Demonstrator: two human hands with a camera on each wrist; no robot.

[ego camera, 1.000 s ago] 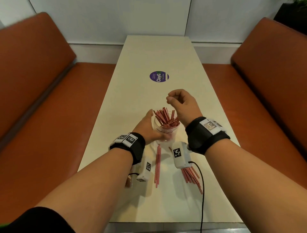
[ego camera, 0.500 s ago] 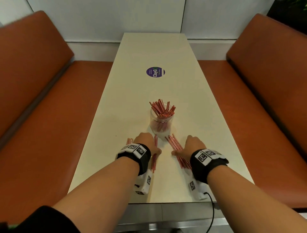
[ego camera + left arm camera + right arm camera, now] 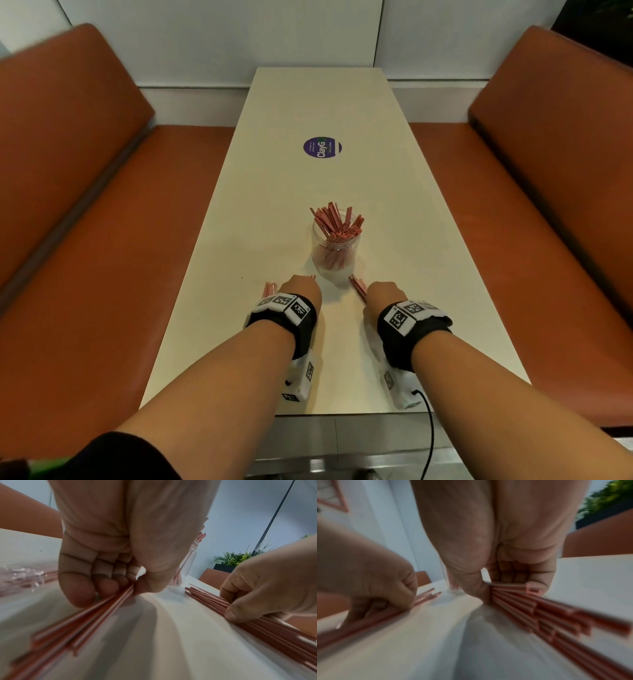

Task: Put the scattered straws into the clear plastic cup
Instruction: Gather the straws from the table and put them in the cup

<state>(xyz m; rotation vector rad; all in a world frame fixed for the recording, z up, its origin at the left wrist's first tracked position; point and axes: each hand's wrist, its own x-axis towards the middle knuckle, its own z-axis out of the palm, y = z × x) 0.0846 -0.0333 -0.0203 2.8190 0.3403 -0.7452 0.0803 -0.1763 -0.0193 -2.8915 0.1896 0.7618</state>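
Note:
A clear plastic cup [image 3: 335,253] stands mid-table, packed with red straws [image 3: 337,222]. Just in front of it, my left hand [image 3: 301,286] is curled over a bundle of red straws [image 3: 96,615] lying on the table, thumb and fingers pinching them [image 3: 133,588]. My right hand [image 3: 383,291] grips another bundle of red straws [image 3: 530,608] between thumb and curled fingers; their tips [image 3: 358,284] poke out toward the cup. A third small group of straws [image 3: 270,289] lies left of my left hand.
The cream table [image 3: 308,102] carries a round purple sticker [image 3: 322,148] farther back. Orange bench seats [image 3: 85,205] flank both sides. A black cable [image 3: 430,431] hangs from my right wrist over the near table edge. A plant [image 3: 235,558] stands at the right.
Both hands came down from the cup to the table in front of it. Their fingers have since curled around the loose straw bundles there.

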